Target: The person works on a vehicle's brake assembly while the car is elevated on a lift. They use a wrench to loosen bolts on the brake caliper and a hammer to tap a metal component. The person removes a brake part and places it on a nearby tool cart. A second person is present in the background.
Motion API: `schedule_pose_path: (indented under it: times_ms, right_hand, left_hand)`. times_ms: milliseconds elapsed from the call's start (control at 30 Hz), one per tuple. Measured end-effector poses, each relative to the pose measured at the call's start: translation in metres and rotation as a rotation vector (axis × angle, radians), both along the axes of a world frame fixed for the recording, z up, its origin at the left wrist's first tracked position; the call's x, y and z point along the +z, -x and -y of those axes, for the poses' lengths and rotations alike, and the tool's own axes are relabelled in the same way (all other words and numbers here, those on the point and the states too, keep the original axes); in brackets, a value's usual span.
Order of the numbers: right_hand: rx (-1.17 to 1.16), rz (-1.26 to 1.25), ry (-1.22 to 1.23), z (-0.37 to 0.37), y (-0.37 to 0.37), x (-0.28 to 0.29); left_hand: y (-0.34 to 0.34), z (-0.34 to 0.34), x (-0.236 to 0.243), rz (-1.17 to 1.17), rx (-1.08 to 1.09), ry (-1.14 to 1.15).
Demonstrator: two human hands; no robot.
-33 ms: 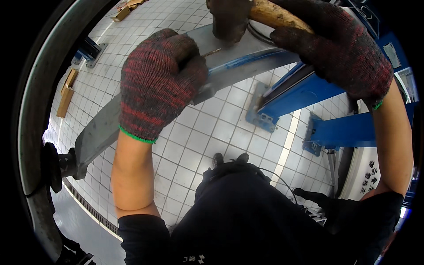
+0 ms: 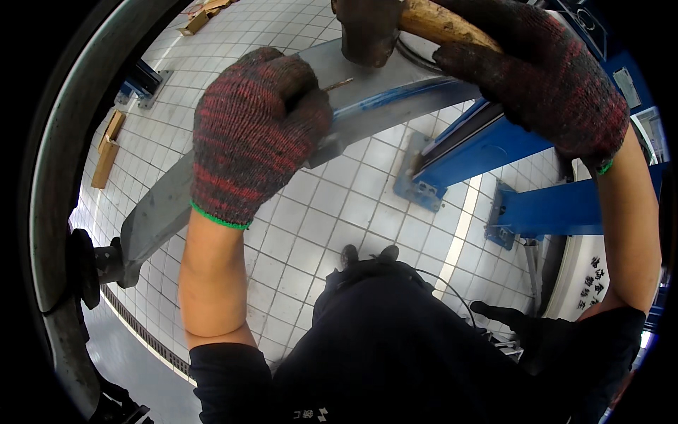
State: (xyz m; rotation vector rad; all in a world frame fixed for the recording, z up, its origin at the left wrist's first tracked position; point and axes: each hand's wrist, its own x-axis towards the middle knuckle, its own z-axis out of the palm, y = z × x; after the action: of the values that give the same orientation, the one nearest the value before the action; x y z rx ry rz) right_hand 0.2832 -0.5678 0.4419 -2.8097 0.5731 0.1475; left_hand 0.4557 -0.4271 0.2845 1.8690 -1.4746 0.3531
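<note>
A hammer with a dark metal head (image 2: 369, 32) and a worn wooden handle (image 2: 448, 25) is in my right hand (image 2: 544, 81), whose gloved fingers wrap the handle. The hammer head is next to my left hand, above the grey metal lift arm (image 2: 395, 106) in the picture. My left hand (image 2: 258, 124) wears the same dark red and black knitted glove and is closed. Beside its fingertips a thin brownish rod (image 2: 340, 83) pokes out. The glove hides what the fingers hold.
Blue lift posts (image 2: 487, 145) stand at the right, bolted to the white tiled floor (image 2: 332, 205). A curved dark panel (image 2: 49, 184) runs along the left edge. Long wooden blocks (image 2: 107, 152) lie on the floor, and a drain grate (image 2: 145, 331) crosses the lower left.
</note>
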Motion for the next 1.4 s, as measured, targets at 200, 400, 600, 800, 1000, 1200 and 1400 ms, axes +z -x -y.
schedule_pose_path:
  times_ms: [200, 400, 600, 800, 1000, 1200, 1400]
  right_hand:
    - [0.056, -0.015, 0.102, 0.001, 0.006, -0.009]
    - [0.045, -0.061, 0.061, 0.006, 0.007, -0.008]
    - [0.057, -0.129, 0.120, 0.000, -0.007, -0.012]
    - [0.030, -0.170, 0.059, 0.001, -0.007, -0.009]
    - [0.054, -0.122, 0.063, 0.001, -0.011, -0.013]
    - [-0.169, 0.007, -0.125, -0.003, 0.001, 0.001]
    - [-0.122, 0.079, 0.115, -0.004, 0.005, -0.020]
  left_hand:
    - [-0.001, 0.000, -0.002, 0.013, -0.017, 0.019]
    - [0.000, 0.005, -0.003, 0.105, -0.013, 0.029]
    - [-0.002, -0.003, -0.006, 0.112, 0.052, 0.026]
    - [-0.003, -0.001, -0.006, 0.068, 0.012, 0.037]
    - [-0.003, -0.002, -0.006, 0.003, 0.042, 0.023]
    - [-0.007, 0.001, -0.007, 0.162, -0.094, 0.073]
    - [-0.008, -0.003, -0.008, 0.245, -0.052, 0.036]
